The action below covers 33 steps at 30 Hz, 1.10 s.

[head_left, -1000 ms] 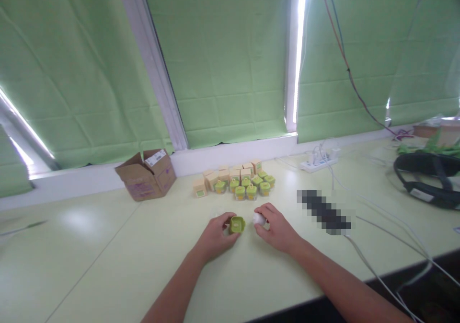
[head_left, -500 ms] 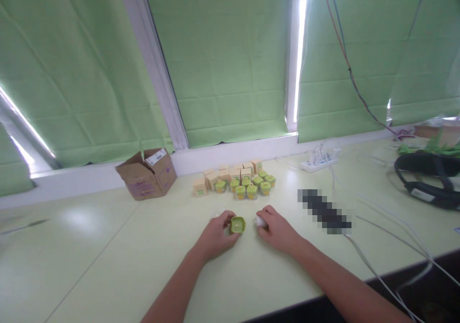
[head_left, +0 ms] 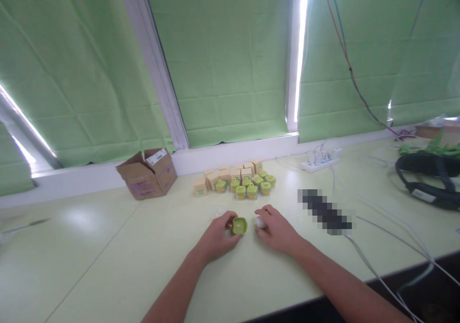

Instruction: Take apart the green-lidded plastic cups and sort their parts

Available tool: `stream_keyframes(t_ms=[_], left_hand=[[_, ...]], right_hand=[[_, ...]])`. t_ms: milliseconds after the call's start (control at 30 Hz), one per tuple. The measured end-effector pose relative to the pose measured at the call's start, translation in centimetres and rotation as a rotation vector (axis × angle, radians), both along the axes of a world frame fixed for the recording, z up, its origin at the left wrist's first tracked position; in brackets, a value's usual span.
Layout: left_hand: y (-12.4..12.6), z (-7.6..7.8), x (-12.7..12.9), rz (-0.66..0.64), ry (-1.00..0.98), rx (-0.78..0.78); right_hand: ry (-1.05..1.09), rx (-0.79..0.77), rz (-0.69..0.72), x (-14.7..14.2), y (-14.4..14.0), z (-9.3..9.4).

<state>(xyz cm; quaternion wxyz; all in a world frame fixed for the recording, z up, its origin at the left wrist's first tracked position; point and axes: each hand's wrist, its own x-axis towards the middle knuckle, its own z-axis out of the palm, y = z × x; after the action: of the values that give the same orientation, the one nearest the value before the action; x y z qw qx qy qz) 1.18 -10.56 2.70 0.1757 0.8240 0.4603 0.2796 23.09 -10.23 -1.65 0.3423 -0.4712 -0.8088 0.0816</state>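
My left hand [head_left: 221, 234] is closed around a small square green lid [head_left: 239, 225], with its hollow side toward me and the fingers and thumb on its edges. To the right, my right hand [head_left: 275, 227] curls over a small white object [head_left: 260, 222], mostly hidden by the fingers, so its kind is unclear. The two hands are a short gap apart above the table. Just behind my left hand lies something clear and faint [head_left: 217, 213], perhaps plastic. Beyond the hands stand several small clear jars with green lids [head_left: 252, 191], in front of several small beige boxes [head_left: 201, 187].
An open cardboard box [head_left: 147, 174] stands at the back left by the wall. Right of the hands lie a pixelated dark object [head_left: 325, 212], white cables [head_left: 391, 239], a power strip [head_left: 320, 164] and a black headset-like strap [head_left: 427, 179]. A thin pointed tool [head_left: 36, 222] lies far left.
The green lid in my left hand has shifted very slightly right and tilted a little. The fingers of my right hand have moved slightly over the white object. The rest looks the same.
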Motion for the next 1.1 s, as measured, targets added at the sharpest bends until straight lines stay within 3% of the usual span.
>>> stream_keyframes(t_ms=[500, 833, 1100], left_hand=[[-0.3, 0.1, 0.3, -0.029, 0.01, 0.051], [-0.8, -0.2, 0.9, -0.107, 0.045, 0.077], [-1.1, 0.0, 1.3, -0.163, 0.072, 0.095]], right_hand=[[0.047, 0.172, 0.045, -0.4, -0.4, 1.0], [-0.091, 0.23, 0.155, -0.9, -1.0, 1.7], [-0.131, 0.27, 0.137, -1.2, -0.7, 1.3]])
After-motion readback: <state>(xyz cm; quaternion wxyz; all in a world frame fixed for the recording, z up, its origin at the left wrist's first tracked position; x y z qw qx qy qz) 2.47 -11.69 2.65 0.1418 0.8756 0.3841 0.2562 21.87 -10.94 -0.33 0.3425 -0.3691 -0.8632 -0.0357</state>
